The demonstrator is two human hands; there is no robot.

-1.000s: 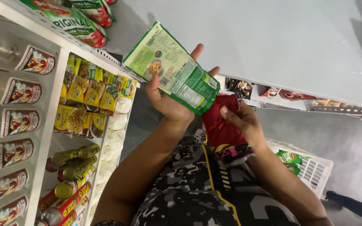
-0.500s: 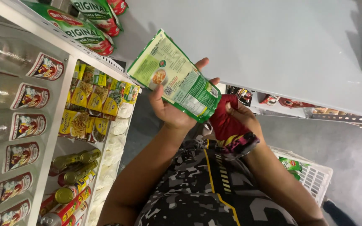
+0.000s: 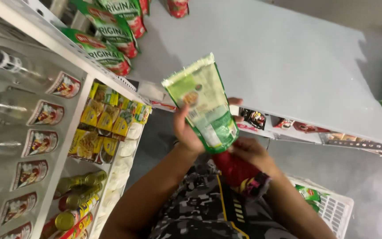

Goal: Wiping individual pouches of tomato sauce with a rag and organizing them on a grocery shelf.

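**Green pouch held up over the white shelf**

The green stand-up pouch is in the air, its sealed top tilted toward the bare middle of the white shelf top and its bottom down near the person's chest. It is a flat, glossy packet, pale green up top with a small food picture, darker green at the foot. The left hand grips its lower part from behind, fingers curled around the edge and thumb pressed on it. To handle it well, I would judge the grip should stay low and firm so the pouch does not fold over (it looks soft and floppy).

Just beneath, the right hand rests on a red packet held against the camouflage shirt; its fingers lie bent over the packet's top. Out toward the shelf's left edge stand more green-and-red pouches. Below that edge are yellow packets and clear bottles. A white basket sits at the lower right.
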